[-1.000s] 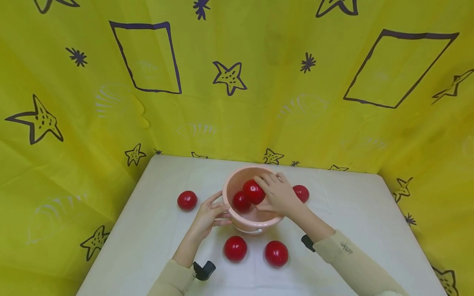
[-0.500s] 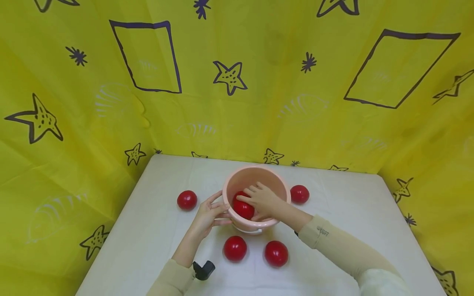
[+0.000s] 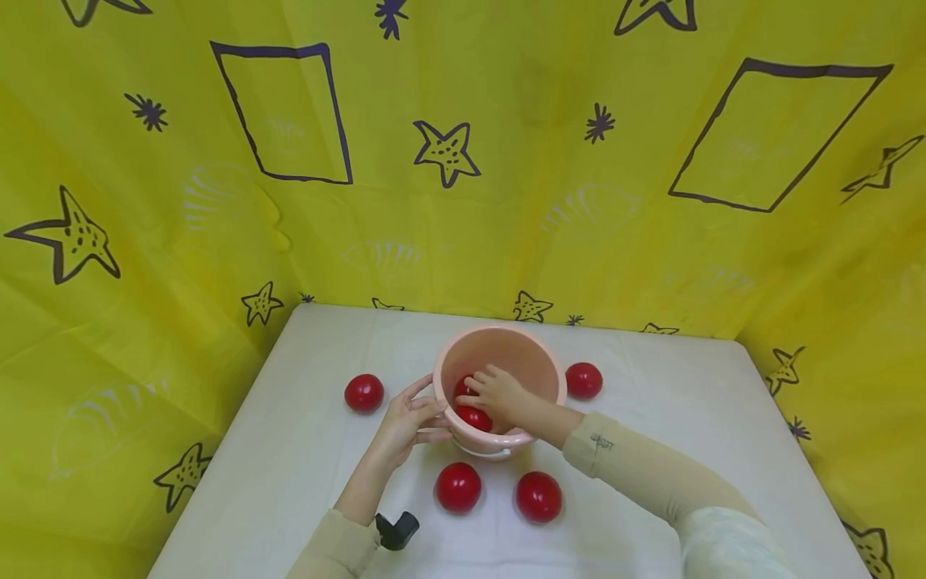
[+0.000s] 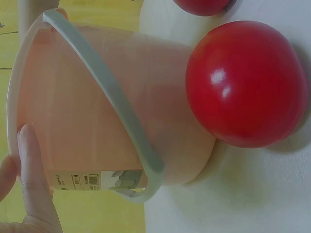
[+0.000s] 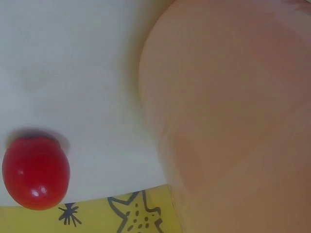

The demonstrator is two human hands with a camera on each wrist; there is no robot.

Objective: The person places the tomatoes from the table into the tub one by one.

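A pink bucket (image 3: 495, 338) stands upright near the middle of the table. My left hand (image 3: 405, 420) grips its near left rim; in the left wrist view a finger (image 4: 35, 179) lies along the outer wall. Down inside the bucket is my right hand (image 3: 499, 396), its fingers over a red tomato (image 3: 474, 418), the thumb hidden. Another tomato (image 3: 464, 386) shows behind those fingers. The right wrist view is mostly filled by the bucket's wall (image 5: 228, 97). A pale handle (image 4: 104, 85) hangs down the bucket's side.
Two tomatoes, a left one (image 3: 458, 487) and a right one (image 3: 538, 497), lie in front of the bucket. Others sit left (image 3: 364, 393) and right (image 3: 583, 380) of it. A yellow patterned curtain (image 3: 499, 217) surrounds the white table (image 3: 318, 354).
My right hand has gone down and left, deeper into the bucket, taking the tomato from above the other one to low inside. My left hand has stayed on the rim.
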